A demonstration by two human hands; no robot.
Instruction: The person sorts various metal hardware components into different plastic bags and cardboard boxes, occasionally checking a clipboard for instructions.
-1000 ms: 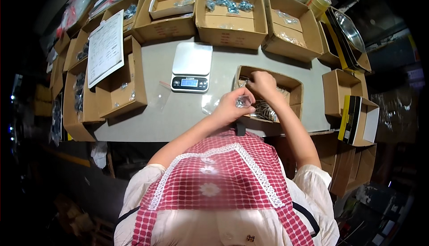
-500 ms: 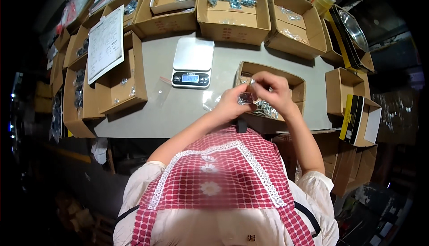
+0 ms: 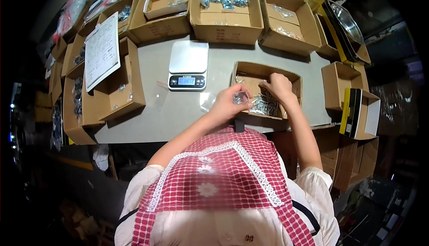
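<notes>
My left hand [image 3: 229,104] is closed round a small clear plastic bag [image 3: 240,97] at the left side of an open cardboard box [image 3: 292,77]. Shiny metal pieces seem to show through the bag. In that box lies a heap of long silver screws [image 3: 267,106]. My right hand [image 3: 280,88] is over the box's right half, its fingers drawn together and pointing down beside the screws. Whatever the fingertips may hold is hidden. To the left of the box stands a white digital scale [image 3: 188,62] with a lit display and a bare top plate.
Cardboard boxes with bagged hardware [image 3: 225,24] line the table's far edge. At the left, a written sheet [image 3: 102,51] leans on another box [image 3: 134,89]. Smaller boxes [image 3: 342,82] stand at the right. A flat clear bag [image 3: 206,102] lies by my left hand.
My right hand has moved away from the plastic bag to the right, over the screws. My left hand still holds the bag. The whole view has shifted slightly.
</notes>
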